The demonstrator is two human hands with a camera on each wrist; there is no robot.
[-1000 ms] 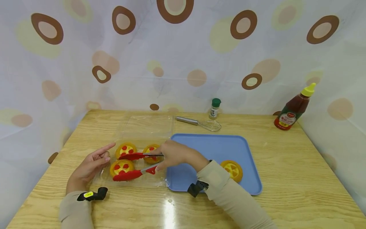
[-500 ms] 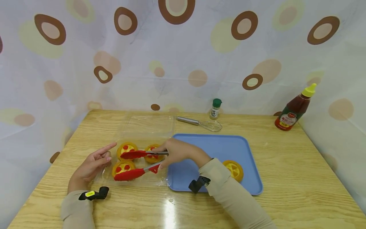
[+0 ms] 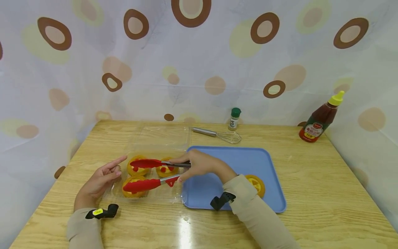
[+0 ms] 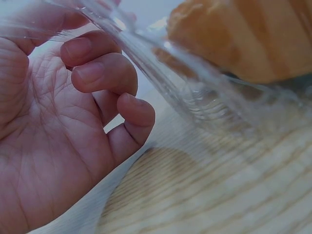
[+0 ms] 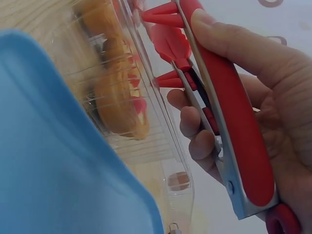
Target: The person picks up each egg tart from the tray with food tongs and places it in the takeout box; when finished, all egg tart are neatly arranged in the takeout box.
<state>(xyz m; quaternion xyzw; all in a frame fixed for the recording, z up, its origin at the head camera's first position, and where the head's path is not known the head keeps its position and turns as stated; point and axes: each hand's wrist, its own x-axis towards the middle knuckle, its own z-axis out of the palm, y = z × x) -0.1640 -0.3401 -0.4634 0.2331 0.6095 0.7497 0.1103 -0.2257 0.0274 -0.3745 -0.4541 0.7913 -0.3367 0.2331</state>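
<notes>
My right hand (image 3: 199,164) holds a pair of red tongs (image 3: 141,185), its arms spread apart, above the bottom of a clear plastic container (image 3: 163,199). Nothing shows between the tongs' ends. Three small round pizzas sit in the container: a back-left pizza (image 3: 133,172) and a front-left pizza (image 3: 128,193), both partly hidden by the tongs, and a right pizza (image 3: 167,172). At the container's left edge is my left hand (image 3: 101,178), its index finger straight and other fingers curled. Thumb and fingers meet at the plastic rim (image 4: 156,70) in the left wrist view.
A blue tray (image 3: 236,155) lies right of the container, bearing one yellow-topped pizza (image 3: 256,185) partly behind my right sleeve. Behind are a whisk (image 3: 217,134) and a green-capped shaker (image 3: 234,119). A sauce bottle (image 3: 320,119) stands at the back right. The container's lid (image 3: 163,135) lies folded back.
The right hand has lifted the tongs slightly and drawn them to the right, so their ends now cover the left pizzas differently. The left hand is nearly still.
</notes>
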